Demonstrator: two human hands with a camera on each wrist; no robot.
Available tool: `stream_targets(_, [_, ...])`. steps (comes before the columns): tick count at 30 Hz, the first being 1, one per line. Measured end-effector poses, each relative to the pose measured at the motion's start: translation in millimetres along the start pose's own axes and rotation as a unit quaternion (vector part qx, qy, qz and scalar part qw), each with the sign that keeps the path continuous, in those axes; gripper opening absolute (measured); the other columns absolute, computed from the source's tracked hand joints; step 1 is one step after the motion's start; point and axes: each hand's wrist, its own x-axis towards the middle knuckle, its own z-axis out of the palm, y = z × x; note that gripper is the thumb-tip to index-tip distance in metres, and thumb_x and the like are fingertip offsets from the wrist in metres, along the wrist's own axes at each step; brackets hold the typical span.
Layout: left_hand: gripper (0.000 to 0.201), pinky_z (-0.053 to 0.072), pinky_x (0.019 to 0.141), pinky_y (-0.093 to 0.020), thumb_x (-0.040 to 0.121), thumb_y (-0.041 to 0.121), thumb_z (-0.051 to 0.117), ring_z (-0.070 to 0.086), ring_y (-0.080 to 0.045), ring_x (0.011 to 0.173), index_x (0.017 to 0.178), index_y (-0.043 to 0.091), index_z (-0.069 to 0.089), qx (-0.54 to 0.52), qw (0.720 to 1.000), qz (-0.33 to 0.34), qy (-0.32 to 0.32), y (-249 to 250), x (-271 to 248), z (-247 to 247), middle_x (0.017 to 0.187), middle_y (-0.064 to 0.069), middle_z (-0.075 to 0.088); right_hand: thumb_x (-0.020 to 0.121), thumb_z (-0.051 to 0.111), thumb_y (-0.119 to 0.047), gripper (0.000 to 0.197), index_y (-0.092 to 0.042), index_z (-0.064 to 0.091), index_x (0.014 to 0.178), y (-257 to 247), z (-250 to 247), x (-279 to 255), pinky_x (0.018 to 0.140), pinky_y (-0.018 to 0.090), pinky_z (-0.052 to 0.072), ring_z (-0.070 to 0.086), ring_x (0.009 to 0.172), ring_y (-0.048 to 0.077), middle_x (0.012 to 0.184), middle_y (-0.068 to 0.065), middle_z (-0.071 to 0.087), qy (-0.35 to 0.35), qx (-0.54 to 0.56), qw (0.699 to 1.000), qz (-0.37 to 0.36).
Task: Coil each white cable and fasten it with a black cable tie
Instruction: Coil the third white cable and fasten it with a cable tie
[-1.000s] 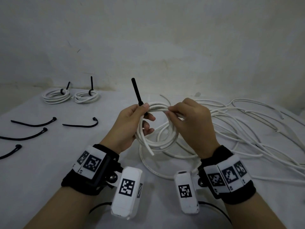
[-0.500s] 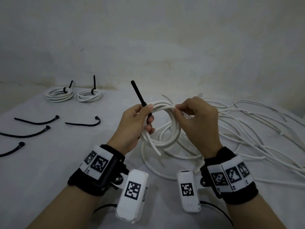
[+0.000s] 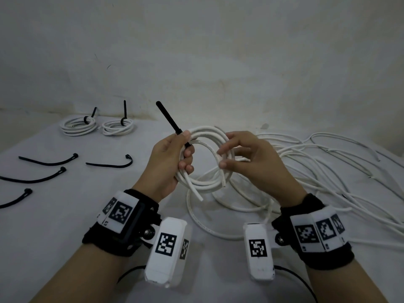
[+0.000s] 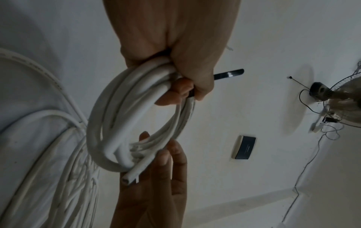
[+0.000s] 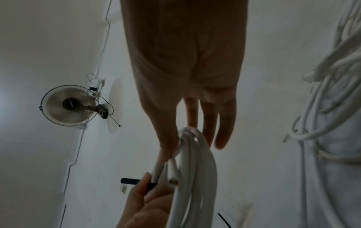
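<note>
A white cable coil (image 3: pixel 205 184) is held upright above the table. My left hand (image 3: pixel 185 149) grips its left side and pins a black cable tie (image 3: pixel 168 118) against it; the tie's free end sticks up and to the left. My right hand (image 3: pixel 225 157) is at the coil's right side with fingers spread and nearly straight, touching the strands without gripping. The left wrist view shows the left hand (image 4: pixel 187 77) clamped on the coil (image 4: pixel 121 108) and tie (image 4: pixel 228 75). The right wrist view shows the right hand's fingers (image 5: pixel 224 131) straight beside the coil (image 5: pixel 195 169).
Two tied coils (image 3: pixel 78 125) (image 3: pixel 118 126) lie at the back left near the wall. Several loose black ties (image 3: pixel 109 164) lie on the left of the table. A tangle of loose white cables (image 3: pixel 328 167) spreads over the right side and under my hands.
My right hand has let go of its pinch on the coil's top and opened, sliding down to the coil's right side. The left hand keeps its grip on coil and tie.
</note>
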Motion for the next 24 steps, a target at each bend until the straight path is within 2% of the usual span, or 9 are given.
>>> stream_targets(3, [0.023,0.033,0.038,-0.014,0.1,0.023,0.042,0.027,-0.003,0.037,0.08,0.012,0.045,0.012,1.0,-0.015,-0.019,1,0,-2,0.054,0.005,0.038,0.072,0.079,-0.004,0.025,-0.024,0.067,0.08,2,2,0,0.076,0.02,0.047,0.062,0.088,0.008,0.094,-0.015,0.06,-0.04,0.011,0.999,-0.017])
stream_targets(5, [0.021,0.033,0.039,-0.014,0.099,0.024,0.042,0.027,-0.003,0.038,0.082,0.012,0.045,0.019,0.999,-0.023,-0.033,3,0,-4,0.053,0.005,0.039,0.077,0.076,-0.008,0.023,-0.026,0.072,0.09,-2,1,-3,0.075,0.019,0.049,0.062,0.091,0.011,0.102,-0.012,0.058,-0.068,-0.007,0.997,-0.026])
stream_targets(7, [0.021,0.033,0.039,-0.014,0.099,0.024,0.041,0.027,-0.003,0.038,0.084,0.012,0.046,0.029,0.998,-0.03,-0.046,5,-1,-4,0.053,0.005,0.039,0.083,0.072,-0.01,0.022,-0.025,0.074,0.1,-8,-3,-6,0.072,0.013,0.048,0.06,0.094,0.006,0.11,-0.008,0.055,-0.115,-0.041,0.992,-0.034])
stream_targets(9, [0.024,0.033,0.039,-0.014,0.1,0.024,0.041,0.027,-0.003,0.038,0.083,0.011,0.05,0.042,0.997,-0.039,-0.053,6,-2,-5,0.055,0.004,0.038,0.084,0.07,-0.006,0.023,-0.019,0.075,0.102,-12,-7,-8,0.07,0.01,0.045,0.058,0.09,0.002,0.103,-0.017,0.054,-0.162,-0.058,0.984,-0.035])
stream_targets(11, [0.025,0.033,0.038,-0.014,0.1,0.025,0.041,0.027,-0.003,0.038,0.081,0.012,0.052,0.052,0.996,-0.047,-0.056,7,-2,-6,0.056,0.003,0.038,0.081,0.072,-0.001,0.025,-0.016,0.076,0.1,-13,-11,-8,0.078,0.016,0.049,0.06,0.093,0.004,0.094,-0.025,0.055,-0.177,-0.036,0.984,-0.006])
stream_targets(14, [0.026,0.033,0.038,-0.014,0.1,0.025,0.041,0.027,-0.003,0.038,0.079,0.013,0.052,0.066,0.995,-0.05,-0.057,6,-2,-6,0.057,0.003,0.038,0.074,0.078,-0.003,0.023,-0.02,0.076,0.091,-12,-10,-7,0.09,0.031,0.053,0.064,0.103,0.014,0.095,-0.018,0.059,-0.162,-0.034,0.986,0.01])
stream_targets(17, [0.025,0.033,0.038,-0.014,0.1,0.024,0.041,0.026,-0.003,0.039,0.079,0.013,0.051,0.082,0.993,-0.054,-0.058,6,-2,-6,0.057,0.003,0.038,0.07,0.082,-0.007,0.027,-0.021,0.076,0.092,-13,-8,-7,0.088,0.02,0.05,0.062,0.099,0.009,0.103,-0.005,0.059,-0.177,-0.081,0.981,-0.003])
stream_targets(20, [0.024,0.033,0.038,-0.014,0.1,0.024,0.041,0.026,-0.003,0.038,0.079,0.013,0.049,0.077,0.994,-0.056,-0.055,5,-2,-5,0.057,0.003,0.038,0.068,0.084,-0.011,0.025,-0.021,0.074,0.088,-13,-8,-6,0.08,0.013,0.048,0.06,0.093,0.007,0.1,-0.005,0.057,-0.167,-0.11,0.98,-0.013])
stream_targets(24, [0.023,0.034,0.038,-0.015,0.1,0.023,0.042,0.027,-0.003,0.037,0.081,0.013,0.049,0.077,0.995,-0.052,-0.047,5,-2,-3,0.055,0.003,0.038,0.07,0.082,-0.019,0.021,-0.022,0.067,0.084,-6,-3,-6,0.079,0.038,0.051,0.058,0.088,0.015,0.096,-0.001,0.057,-0.136,-0.176,0.974,-0.039])
